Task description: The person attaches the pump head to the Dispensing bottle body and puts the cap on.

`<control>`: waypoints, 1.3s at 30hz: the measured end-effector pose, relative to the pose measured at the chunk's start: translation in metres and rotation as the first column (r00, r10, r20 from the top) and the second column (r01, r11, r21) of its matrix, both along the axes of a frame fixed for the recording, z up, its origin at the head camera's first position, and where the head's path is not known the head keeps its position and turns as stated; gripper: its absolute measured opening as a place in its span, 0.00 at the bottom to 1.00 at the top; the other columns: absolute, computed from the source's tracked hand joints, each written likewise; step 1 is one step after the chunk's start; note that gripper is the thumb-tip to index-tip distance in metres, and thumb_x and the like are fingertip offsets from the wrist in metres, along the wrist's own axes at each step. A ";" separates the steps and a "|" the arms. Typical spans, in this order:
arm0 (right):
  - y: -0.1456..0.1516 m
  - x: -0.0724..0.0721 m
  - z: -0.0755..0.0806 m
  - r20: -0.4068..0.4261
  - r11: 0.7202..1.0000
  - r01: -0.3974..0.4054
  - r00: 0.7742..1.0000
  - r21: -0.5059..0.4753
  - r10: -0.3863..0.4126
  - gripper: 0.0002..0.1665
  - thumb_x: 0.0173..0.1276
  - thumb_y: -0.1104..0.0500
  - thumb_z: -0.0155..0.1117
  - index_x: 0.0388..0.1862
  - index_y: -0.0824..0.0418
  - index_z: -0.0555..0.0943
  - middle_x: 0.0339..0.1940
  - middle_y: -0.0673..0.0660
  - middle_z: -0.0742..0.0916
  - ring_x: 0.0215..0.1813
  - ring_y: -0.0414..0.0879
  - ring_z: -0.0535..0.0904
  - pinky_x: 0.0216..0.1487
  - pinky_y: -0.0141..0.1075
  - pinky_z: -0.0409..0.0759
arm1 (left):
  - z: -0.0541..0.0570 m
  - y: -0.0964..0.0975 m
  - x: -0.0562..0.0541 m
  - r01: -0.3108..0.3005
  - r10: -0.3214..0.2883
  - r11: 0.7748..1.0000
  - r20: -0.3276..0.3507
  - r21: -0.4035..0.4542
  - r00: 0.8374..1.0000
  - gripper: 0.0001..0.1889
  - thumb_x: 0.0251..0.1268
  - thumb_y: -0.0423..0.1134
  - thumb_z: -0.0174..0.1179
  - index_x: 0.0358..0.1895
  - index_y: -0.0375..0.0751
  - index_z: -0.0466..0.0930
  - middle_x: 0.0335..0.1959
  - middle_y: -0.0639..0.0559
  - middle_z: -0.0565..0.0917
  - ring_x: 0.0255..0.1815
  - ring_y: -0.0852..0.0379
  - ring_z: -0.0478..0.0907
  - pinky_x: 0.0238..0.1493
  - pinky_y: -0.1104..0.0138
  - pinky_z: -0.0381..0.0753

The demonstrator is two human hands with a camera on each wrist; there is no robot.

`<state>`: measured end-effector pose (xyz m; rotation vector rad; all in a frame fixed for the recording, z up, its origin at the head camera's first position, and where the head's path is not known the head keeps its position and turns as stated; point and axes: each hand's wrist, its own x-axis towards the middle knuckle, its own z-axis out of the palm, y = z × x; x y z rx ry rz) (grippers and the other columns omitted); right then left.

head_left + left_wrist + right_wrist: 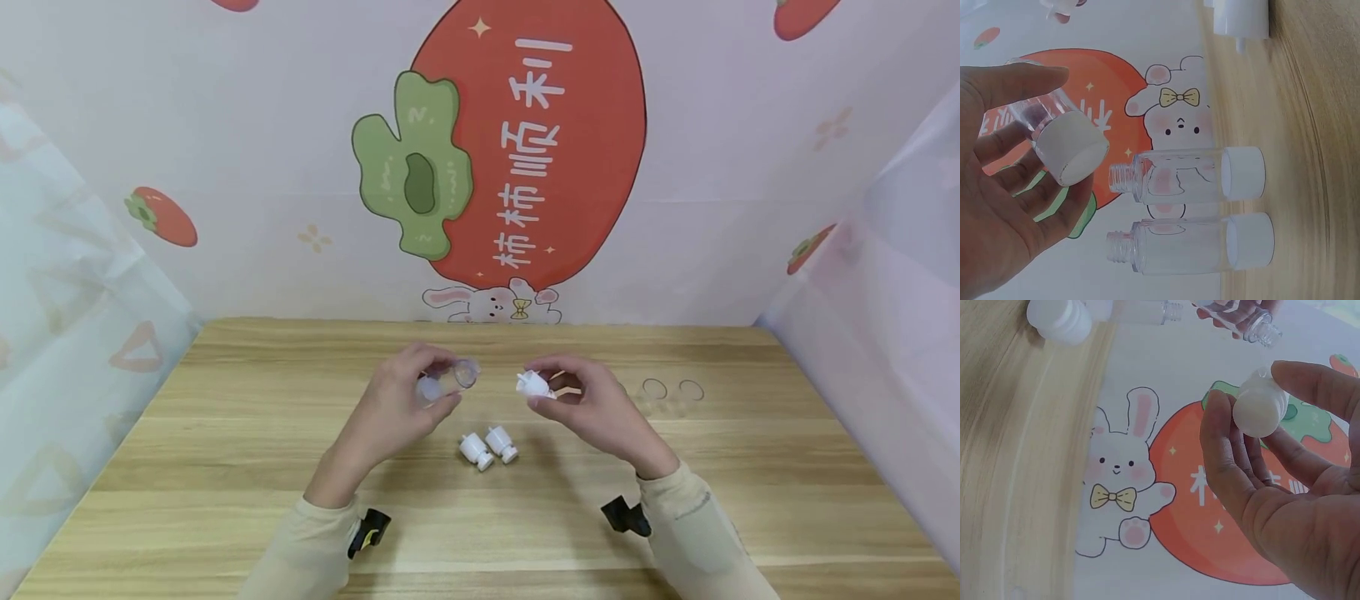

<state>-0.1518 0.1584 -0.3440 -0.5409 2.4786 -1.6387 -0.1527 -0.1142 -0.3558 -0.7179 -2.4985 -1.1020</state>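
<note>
My left hand point(397, 404) holds a small clear bottle point(1074, 149) with a white base between thumb and fingers. The bottle is tilted, its bare threaded neck point(1264, 332) pointing to the right. My right hand point(596, 410) pinches a white pump head point(533, 384) by its sides, a short gap away from the bottle's mouth. Two like bottles, one nearer point(1179, 177) and one beside it point(1182, 247), stand upright without tops in the left wrist view; the left hand seems to hide them from the head camera. Two more pump heads point(476, 451) lie on the table between and below the hands.
To the right of my right hand, two clear, round-rimmed pieces point(691, 390) stand on the wooden table point(225, 467). A printed backdrop point(285, 150) with a large persimmon and a rabbit rises at the table's back edge. Pale printed sheets hang on both sides.
</note>
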 end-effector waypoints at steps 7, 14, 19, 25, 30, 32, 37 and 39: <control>0.005 0.000 0.001 -0.001 1.000 0.008 1.000 -0.012 -0.008 0.22 0.64 0.65 0.73 0.57 0.64 0.82 0.50 0.56 0.84 0.48 0.54 0.80 0.45 0.37 0.85 | 0.001 -0.001 0.002 -0.010 0.011 0.999 0.021 -0.031 1.000 0.21 0.53 0.32 0.76 0.53 0.41 0.85 0.46 0.52 0.83 0.45 0.53 0.81 0.44 0.60 0.80; 0.006 -0.001 0.002 0.002 1.000 0.006 1.000 -0.011 -0.006 0.21 0.64 0.65 0.73 0.56 0.62 0.83 0.48 0.56 0.85 0.47 0.55 0.80 0.44 0.37 0.85 | 0.001 -0.002 0.001 -0.006 0.007 0.999 0.006 -0.045 1.000 0.22 0.54 0.33 0.77 0.54 0.43 0.86 0.48 0.52 0.84 0.43 0.54 0.81 0.40 0.61 0.79; 0.005 0.000 0.001 0.002 1.000 0.003 1.000 -0.013 -0.003 0.21 0.64 0.65 0.73 0.57 0.62 0.83 0.48 0.56 0.85 0.47 0.54 0.80 0.44 0.36 0.85 | 0.002 0.001 0.002 0.004 -0.005 0.999 -0.002 -0.045 1.000 0.22 0.53 0.33 0.77 0.54 0.43 0.86 0.46 0.51 0.85 0.40 0.56 0.80 0.39 0.62 0.79; 0.003 -0.001 0.000 0.000 1.000 0.004 1.000 -0.014 -0.004 0.21 0.65 0.65 0.72 0.56 0.64 0.81 0.48 0.57 0.84 0.48 0.53 0.80 0.44 0.37 0.85 | 0.001 0.004 0.003 0.002 -0.003 0.999 -0.007 -0.036 1.000 0.22 0.51 0.32 0.78 0.52 0.42 0.85 0.43 0.51 0.85 0.42 0.58 0.80 0.44 0.61 0.81; 0.004 -0.001 0.000 -0.004 0.999 0.022 1.000 -0.027 -0.022 0.19 0.65 0.65 0.73 0.54 0.63 0.80 0.47 0.58 0.84 0.48 0.54 0.81 0.45 0.37 0.85 | 0.000 0.004 0.003 0.002 -0.002 0.999 -0.015 -0.033 1.000 0.20 0.51 0.32 0.77 0.49 0.41 0.84 0.44 0.50 0.85 0.43 0.58 0.81 0.45 0.61 0.81; 0.004 -0.001 0.001 -0.002 0.999 0.021 1.000 -0.038 -0.021 0.18 0.65 0.65 0.73 0.53 0.63 0.80 0.46 0.59 0.84 0.47 0.54 0.81 0.44 0.37 0.85 | 0.001 0.004 0.003 0.003 -0.003 1.000 -0.015 -0.029 1.000 0.20 0.51 0.32 0.77 0.49 0.40 0.84 0.44 0.50 0.85 0.43 0.58 0.81 0.45 0.61 0.81; 0.004 0.000 0.002 -0.003 0.999 0.016 1.000 -0.035 -0.016 0.18 0.65 0.65 0.72 0.53 0.63 0.82 0.46 0.58 0.85 0.46 0.54 0.81 0.43 0.36 0.85 | 0.002 0.004 0.004 0.008 -0.009 1.000 -0.004 -0.017 1.000 0.19 0.52 0.32 0.77 0.49 0.40 0.85 0.43 0.53 0.84 0.42 0.59 0.80 0.44 0.62 0.82; 0.004 0.000 0.002 -0.004 0.999 0.016 1.000 -0.033 -0.016 0.18 0.65 0.65 0.72 0.53 0.63 0.82 0.46 0.58 0.85 0.46 0.54 0.81 0.42 0.36 0.85 | 0.002 0.004 0.004 0.007 -0.007 1.000 0.001 -0.016 1.000 0.19 0.52 0.32 0.77 0.49 0.39 0.85 0.43 0.54 0.84 0.43 0.59 0.81 0.44 0.62 0.82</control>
